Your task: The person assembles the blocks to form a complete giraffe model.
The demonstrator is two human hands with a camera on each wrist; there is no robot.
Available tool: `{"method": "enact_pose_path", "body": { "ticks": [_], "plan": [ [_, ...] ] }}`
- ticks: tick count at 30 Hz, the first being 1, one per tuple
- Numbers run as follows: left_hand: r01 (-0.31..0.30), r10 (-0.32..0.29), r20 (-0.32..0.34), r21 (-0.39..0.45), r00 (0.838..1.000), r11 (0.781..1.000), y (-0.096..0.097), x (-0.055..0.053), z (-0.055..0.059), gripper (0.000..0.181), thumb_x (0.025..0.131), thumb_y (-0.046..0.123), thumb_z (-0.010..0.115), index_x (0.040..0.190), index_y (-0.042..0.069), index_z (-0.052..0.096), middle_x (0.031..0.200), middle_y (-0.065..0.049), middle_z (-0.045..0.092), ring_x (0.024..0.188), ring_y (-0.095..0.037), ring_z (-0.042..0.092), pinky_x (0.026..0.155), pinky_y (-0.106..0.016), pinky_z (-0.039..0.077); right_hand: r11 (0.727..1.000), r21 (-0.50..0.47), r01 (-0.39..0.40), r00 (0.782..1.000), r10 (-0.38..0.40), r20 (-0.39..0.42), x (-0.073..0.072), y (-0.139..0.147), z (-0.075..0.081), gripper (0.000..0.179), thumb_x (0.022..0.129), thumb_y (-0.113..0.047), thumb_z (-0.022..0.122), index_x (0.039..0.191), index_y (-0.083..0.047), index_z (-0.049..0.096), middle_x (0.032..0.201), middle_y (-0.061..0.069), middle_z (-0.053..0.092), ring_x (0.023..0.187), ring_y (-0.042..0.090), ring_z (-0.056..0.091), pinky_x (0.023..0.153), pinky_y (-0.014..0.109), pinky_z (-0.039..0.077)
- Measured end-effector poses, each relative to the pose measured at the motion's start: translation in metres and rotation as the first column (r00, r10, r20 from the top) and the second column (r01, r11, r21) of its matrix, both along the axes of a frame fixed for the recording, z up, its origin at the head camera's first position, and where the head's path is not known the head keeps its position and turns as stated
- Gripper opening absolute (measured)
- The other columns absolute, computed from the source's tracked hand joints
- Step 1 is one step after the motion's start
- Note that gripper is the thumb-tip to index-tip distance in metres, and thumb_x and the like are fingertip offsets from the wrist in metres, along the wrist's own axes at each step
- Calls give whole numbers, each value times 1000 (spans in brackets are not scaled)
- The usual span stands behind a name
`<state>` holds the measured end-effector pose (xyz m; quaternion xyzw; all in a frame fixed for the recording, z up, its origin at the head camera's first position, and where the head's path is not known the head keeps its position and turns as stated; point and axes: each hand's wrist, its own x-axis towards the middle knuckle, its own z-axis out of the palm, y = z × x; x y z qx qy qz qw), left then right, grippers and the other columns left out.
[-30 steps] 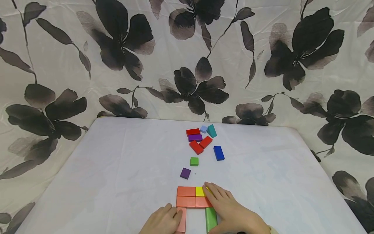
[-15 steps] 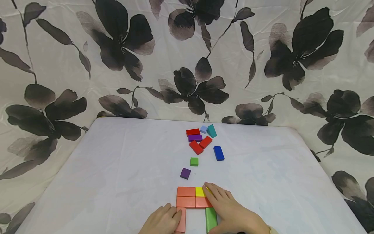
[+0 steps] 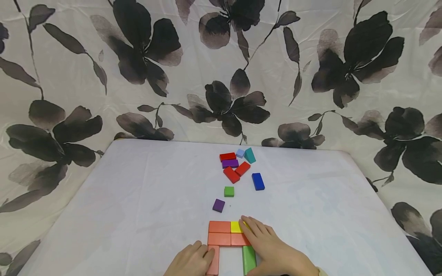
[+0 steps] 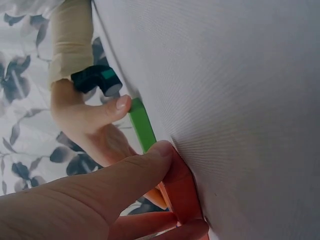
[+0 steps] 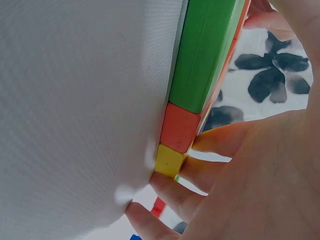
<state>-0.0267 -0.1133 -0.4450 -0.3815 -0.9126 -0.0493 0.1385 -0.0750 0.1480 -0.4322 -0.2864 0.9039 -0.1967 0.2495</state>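
Flat coloured blocks lie together on the white table. Two orange blocks (image 3: 219, 227) stack at the left, a yellow block (image 3: 236, 227) and another orange block (image 3: 239, 239) at the right. A salmon block (image 3: 214, 260) and a green block (image 3: 249, 260) extend toward me from them like two legs. My left hand (image 3: 191, 260) pinches the salmon block, thumb at its near end and fingers along its outer side. My right hand (image 3: 272, 249) has its fingers fairly straight along the right side, touching near the yellow block; its thumb rests at the near end of the green block (image 5: 205, 55).
Beyond the assembly lie a purple cube (image 3: 218, 205), a small green block (image 3: 229, 191) and a blue block (image 3: 258, 181). Farther back sit several red blocks (image 3: 231, 174), a purple bar (image 3: 230, 163), a light blue cube (image 3: 240, 153) and a teal triangular block (image 3: 249, 155). A flowered cloth (image 3: 283, 96) hangs behind.
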Motion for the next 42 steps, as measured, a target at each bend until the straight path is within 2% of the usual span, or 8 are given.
{"method": "enact_pose_path", "body": {
  "ticks": [5, 11, 13, 17, 19, 28, 36, 42],
  "plan": [
    [-68, 71, 192, -27, 979, 997, 1, -2, 10, 69, 82, 75, 58, 95, 8, 63, 78, 1, 50, 66, -9, 38, 55, -19, 36, 1000, 11, 1, 1000, 0, -3, -1, 0, -1, 127, 64, -83, 67, 160, -17, 17, 165, 3, 13, 147, 31, 17, 111, 62, 22],
    [-59, 83, 312, -83, 946, 995, -4, -17, 19, 106, 70, 87, 58, 134, 3, 52, 127, -13, 51, 100, -23, 50, 78, -34, 52, 1000, 13, -14, 1000, 15, -22, -1, 0, -1, 126, 65, -83, 67, 160, -16, 16, 165, 3, 13, 147, 31, 17, 111, 62, 23],
    [-51, 81, 387, -88, 918, 995, -6, -23, 20, 115, 67, 89, 58, 143, 3, 46, 140, -15, 44, 112, -27, 48, 87, -42, 51, 1000, 10, -18, 1000, 18, -23, -1, 1, -1, 126, 66, -83, 66, 160, -16, 16, 165, 4, 13, 147, 31, 17, 111, 62, 23],
    [-57, 97, 561, -88, 822, 994, -8, -31, 21, 125, 64, 88, 62, 153, 4, 33, 154, -17, 31, 131, -35, 40, 99, -56, 43, 1000, 3, -19, 1000, 19, -18, -2, 1, -2, 127, 65, -83, 66, 160, -15, 16, 165, 4, 13, 147, 31, 17, 110, 63, 23],
    [-56, 89, 583, -75, 808, 996, -8, -32, 20, 127, 64, 87, 63, 154, 4, 31, 156, -17, 28, 133, -35, 38, 101, -58, 41, 1000, 4, -16, 1000, 16, -14, -2, 0, -2, 127, 65, -84, 66, 160, -16, 16, 165, 3, 13, 147, 31, 17, 110, 62, 23],
    [-39, 61, 511, -55, 858, 998, -9, -33, 13, 124, 67, 89, 57, 150, 0, 37, 153, -17, 32, 133, -32, 38, 101, -56, 41, 1000, 23, 19, 1000, -19, -2, -1, -1, -2, 128, 62, -86, 65, 160, -18, 19, 165, 1, 14, 146, 29, 19, 110, 61, 25],
    [-36, 39, 518, -16, 855, 999, -7, -34, 11, 121, 67, 86, 62, 148, -1, 42, 151, -17, 33, 134, -30, 38, 102, -51, 41, 1000, 4, 14, 1000, -14, -13, -2, 0, -3, 127, 62, -86, 65, 160, -17, 20, 165, 2, 16, 146, 29, 20, 111, 61, 24],
    [-31, 21, 487, 13, 873, 999, -7, -34, 8, 120, 66, 85, 64, 147, -2, 44, 150, -16, 34, 134, -27, 38, 102, -47, 41, 1000, -7, 18, 1000, -18, -14, -1, 0, -2, 127, 62, -85, 66, 159, -17, 21, 164, 1, 16, 146, 28, 21, 110, 61, 25]
  ]
}}
